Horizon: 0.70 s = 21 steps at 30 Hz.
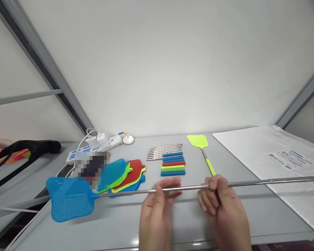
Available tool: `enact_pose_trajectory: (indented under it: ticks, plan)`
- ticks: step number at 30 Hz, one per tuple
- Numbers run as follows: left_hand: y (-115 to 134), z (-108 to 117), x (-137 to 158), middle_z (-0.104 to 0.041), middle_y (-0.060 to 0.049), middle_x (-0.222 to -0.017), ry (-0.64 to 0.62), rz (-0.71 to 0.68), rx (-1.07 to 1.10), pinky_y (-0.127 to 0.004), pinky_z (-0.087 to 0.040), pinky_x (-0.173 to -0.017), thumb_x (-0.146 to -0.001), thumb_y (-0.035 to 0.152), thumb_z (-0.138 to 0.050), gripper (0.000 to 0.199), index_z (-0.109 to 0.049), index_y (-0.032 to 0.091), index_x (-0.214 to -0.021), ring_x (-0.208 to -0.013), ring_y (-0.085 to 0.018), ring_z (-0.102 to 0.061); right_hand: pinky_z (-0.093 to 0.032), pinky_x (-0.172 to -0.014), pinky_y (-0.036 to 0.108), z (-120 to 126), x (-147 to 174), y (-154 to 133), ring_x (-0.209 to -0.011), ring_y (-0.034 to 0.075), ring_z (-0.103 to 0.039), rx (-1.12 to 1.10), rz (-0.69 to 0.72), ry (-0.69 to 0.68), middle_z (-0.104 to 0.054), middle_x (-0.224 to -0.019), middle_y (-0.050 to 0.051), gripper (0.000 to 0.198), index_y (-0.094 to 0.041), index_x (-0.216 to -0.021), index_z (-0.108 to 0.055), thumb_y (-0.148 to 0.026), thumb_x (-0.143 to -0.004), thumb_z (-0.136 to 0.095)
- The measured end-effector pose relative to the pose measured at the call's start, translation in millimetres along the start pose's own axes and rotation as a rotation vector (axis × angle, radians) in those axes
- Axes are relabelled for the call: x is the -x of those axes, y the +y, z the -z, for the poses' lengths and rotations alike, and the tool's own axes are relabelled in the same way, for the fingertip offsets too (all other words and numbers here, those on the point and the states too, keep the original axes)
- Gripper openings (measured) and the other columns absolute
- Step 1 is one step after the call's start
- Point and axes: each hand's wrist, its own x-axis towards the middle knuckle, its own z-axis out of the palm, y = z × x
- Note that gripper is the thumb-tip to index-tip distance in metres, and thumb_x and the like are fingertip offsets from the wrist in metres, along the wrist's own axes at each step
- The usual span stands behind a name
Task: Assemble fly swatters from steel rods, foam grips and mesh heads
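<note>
A long metal telescopic rod [188,188] runs across the view, with a blue fly swatter head [72,200] on its left end; the right end passes out of the picture. My right hand [222,204] is closed round the rod right of the middle. Further left, my left hand [158,205] has its thumb against the rod and its fingers loosely behind it. Beyond my right hand lies a yellow-green fly swatter [199,141] with a yellow-green grip. Loose swatter heads in blue [113,172], green and red [133,170] overlap on the left.
Several metal rods [164,150] and coloured handle grips [173,168] lie in rows mid-table. Power strips [77,153] with white cables, a round white device [128,139] and a pixelated item [91,167] are at left. A white wrapped panel [277,157] covers the right side.
</note>
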Motion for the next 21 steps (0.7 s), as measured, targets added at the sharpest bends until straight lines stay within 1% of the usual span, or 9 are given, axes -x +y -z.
enact_pose_trajectory:
  ticks: [4,6,8,10,12,15,17,19,21]
  plan:
    - [26.9,17.2,-17.7,-0.073,-0.007,-0.098,0.186,-0.237,0.078,-0.031,-0.057,-0.079,-0.083,0.047,-0.069,0.030,-0.073,0.018,-0.089,-0.085,-0.018,-0.068,-0.033,-0.048,0.021,6.2,-10.7,-20.3,-0.047,0.007,-0.025,-0.006,0.164,0.134,-0.028,-0.055,-0.008,0.032,-0.020,-0.073,-0.053,-0.044,-0.093,-0.058]
    - [38.7,20.8,-23.2,-0.071,-0.004,-0.095,0.235,-0.275,0.169,-0.030,-0.058,-0.078,-0.086,0.047,-0.065,0.028,-0.072,0.019,-0.088,-0.084,-0.016,-0.067,-0.033,-0.048,0.021,7.0,-13.9,-28.9,-0.047,0.007,-0.024,-0.017,0.218,0.185,-0.027,-0.056,-0.008,0.032,-0.020,-0.072,-0.052,-0.042,-0.095,-0.055]
    - [47.5,21.2,-25.3,-0.070,-0.002,-0.094,0.267,-0.288,0.257,-0.032,-0.057,-0.084,-0.090,0.049,-0.060,0.029,-0.071,0.022,-0.089,-0.090,-0.016,-0.066,-0.033,-0.047,0.021,7.3,-16.1,-34.9,-0.048,0.008,-0.022,-0.037,0.256,0.223,-0.026,-0.056,-0.008,0.032,-0.020,-0.071,-0.050,-0.041,-0.095,-0.055]
    - [53.6,20.3,-25.5,-0.069,-0.001,-0.096,0.280,-0.322,0.283,-0.035,-0.056,-0.090,-0.091,0.049,-0.058,0.028,-0.070,0.024,-0.096,-0.096,-0.017,-0.064,-0.032,-0.046,0.021,8.0,-17.9,-38.4,-0.048,0.009,-0.021,-0.050,0.270,0.238,-0.025,-0.057,-0.008,0.031,-0.021,-0.072,-0.049,-0.040,-0.094,-0.056]
    - [57.0,19.5,-25.3,-0.069,0.001,-0.097,0.289,-0.358,0.255,-0.035,-0.055,-0.091,-0.091,0.045,-0.060,0.023,-0.069,0.026,-0.101,-0.095,-0.016,-0.063,-0.032,-0.045,0.020,9.1,-19.1,-39.1,-0.048,0.009,-0.020,-0.049,0.240,0.226,-0.025,-0.058,-0.008,0.030,-0.021,-0.072,-0.048,-0.041,-0.093,-0.058]
    - [54.1,17.1,-23.5,-0.068,0.002,-0.092,0.331,-0.391,0.232,-0.030,-0.054,-0.088,-0.091,0.040,-0.062,0.019,-0.069,0.026,-0.101,-0.090,-0.013,-0.063,-0.032,-0.044,0.020,9.0,-17.5,-34.1,-0.048,0.008,-0.021,-0.050,0.188,0.200,-0.025,-0.058,-0.008,0.031,-0.021,-0.072,-0.048,-0.043,-0.093,-0.058]
    - [44.2,13.1,-19.4,-0.067,0.002,-0.092,0.368,-0.394,0.224,-0.028,-0.054,-0.087,-0.091,0.039,-0.062,0.018,-0.068,0.025,-0.101,-0.088,-0.012,-0.063,-0.032,-0.044,0.021,6.1,-12.8,-26.8,-0.047,0.008,-0.021,-0.063,0.164,0.178,-0.026,-0.057,-0.008,0.033,-0.021,-0.071,-0.048,-0.044,-0.092,-0.058]
    - [27.9,7.3,-12.5,-0.068,0.001,-0.095,0.383,-0.360,0.194,-0.028,-0.055,-0.084,-0.088,0.040,-0.065,0.022,-0.068,0.024,-0.103,-0.086,-0.012,-0.065,-0.032,-0.044,0.021,1.3,-6.3,-17.8,-0.046,0.007,-0.023,-0.076,0.116,0.120,-0.027,-0.056,-0.008,0.035,-0.021,-0.069,-0.048,-0.046,-0.092,-0.058]
    - [9.5,1.2,-4.9,-0.068,-0.002,-0.094,0.348,-0.278,0.162,-0.030,-0.058,-0.076,-0.083,0.044,-0.071,0.028,-0.068,0.023,-0.102,-0.083,-0.016,-0.067,-0.033,-0.045,0.022,-2.9,-1.0,-9.9,-0.045,0.007,-0.026,-0.078,0.061,0.061,-0.029,-0.054,-0.008,0.037,-0.020,-0.068,-0.049,-0.048,-0.091,-0.058]
